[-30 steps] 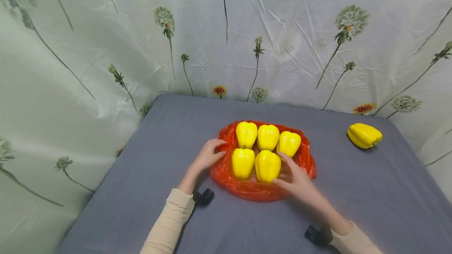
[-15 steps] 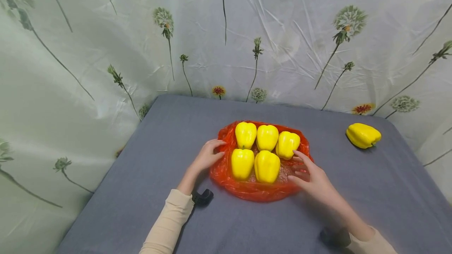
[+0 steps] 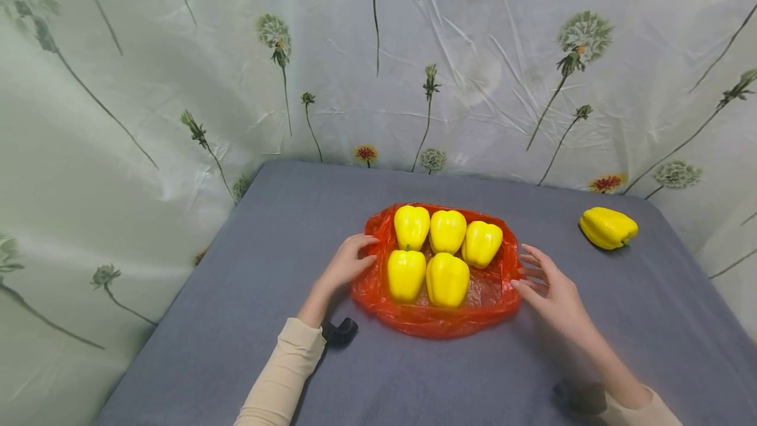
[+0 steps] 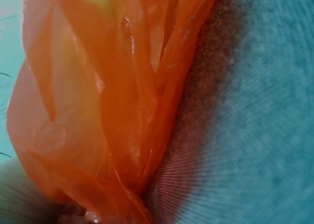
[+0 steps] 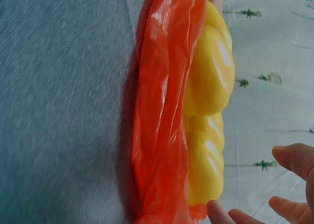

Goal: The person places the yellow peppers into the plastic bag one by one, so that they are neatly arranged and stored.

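A red plastic bag lies spread wide on the table, with several yellow bell peppers standing in two rows inside. My left hand grips the bag's left edge; in the left wrist view the gathered plastic hides most of its fingers. At the bag's right rim is my right hand, fingers spread and holding nothing. The right wrist view has its fingers apart, beside the peppers. The front right spot in the bag shows bare red plastic.
One more yellow bell pepper lies on its side at the back right of the grey-covered table. Behind the table hangs a pale curtain printed with dandelions. A black wrist camera sits on the left wrist.
My right hand has moved right, from beside the front middle pepper, past the back right one, to the bag's right rim. The left hand has stayed at the left edge.
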`<state>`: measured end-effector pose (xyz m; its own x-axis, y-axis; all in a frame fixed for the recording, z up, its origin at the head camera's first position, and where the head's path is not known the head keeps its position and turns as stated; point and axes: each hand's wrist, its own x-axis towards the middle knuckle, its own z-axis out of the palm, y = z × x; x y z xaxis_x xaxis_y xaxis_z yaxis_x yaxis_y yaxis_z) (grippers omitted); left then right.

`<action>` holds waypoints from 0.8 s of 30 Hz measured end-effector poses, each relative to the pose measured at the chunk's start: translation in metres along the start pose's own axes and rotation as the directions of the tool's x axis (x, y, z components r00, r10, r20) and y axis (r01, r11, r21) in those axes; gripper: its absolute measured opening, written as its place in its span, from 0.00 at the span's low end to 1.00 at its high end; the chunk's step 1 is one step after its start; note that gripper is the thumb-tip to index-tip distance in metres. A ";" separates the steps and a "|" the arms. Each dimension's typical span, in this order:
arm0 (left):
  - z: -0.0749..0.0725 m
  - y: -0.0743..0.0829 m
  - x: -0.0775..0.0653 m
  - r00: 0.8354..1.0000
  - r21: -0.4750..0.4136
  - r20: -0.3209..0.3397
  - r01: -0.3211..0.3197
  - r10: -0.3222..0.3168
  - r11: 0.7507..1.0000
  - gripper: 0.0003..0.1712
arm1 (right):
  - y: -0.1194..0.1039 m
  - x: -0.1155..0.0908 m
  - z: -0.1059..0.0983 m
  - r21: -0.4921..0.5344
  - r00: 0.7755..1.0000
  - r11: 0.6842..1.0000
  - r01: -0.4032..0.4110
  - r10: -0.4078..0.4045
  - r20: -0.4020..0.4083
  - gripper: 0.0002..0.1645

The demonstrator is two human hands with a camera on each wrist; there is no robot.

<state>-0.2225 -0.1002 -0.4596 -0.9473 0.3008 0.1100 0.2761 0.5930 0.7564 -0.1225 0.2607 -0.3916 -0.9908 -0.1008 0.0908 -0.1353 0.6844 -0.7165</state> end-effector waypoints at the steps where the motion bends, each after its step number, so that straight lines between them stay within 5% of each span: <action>1: 0.000 0.000 0.000 1.000 -0.002 0.000 -0.001 0.001 1.000 0.21 | 0.002 0.000 -0.001 -0.005 1.000 1.000 0.000 0.000 -0.011 0.42; 12: -0.001 0.001 -0.001 1.000 -0.006 -0.001 -0.004 0.004 1.000 0.21 | 0.024 0.003 -0.013 -0.062 0.992 0.998 -0.006 -0.002 -0.126 0.40; 24: 0.000 -0.001 0.000 1.000 0.010 -0.002 -0.009 0.009 1.000 0.21 | 0.057 0.014 -0.031 -0.122 0.964 0.977 -0.176 0.145 -0.224 0.39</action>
<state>-0.2223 -0.1007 -0.4606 -0.9452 0.3044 0.1182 0.2861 0.5977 0.7490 -0.1447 0.3209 -0.4099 -0.9766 0.1643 0.1386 0.0407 0.7743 -0.6315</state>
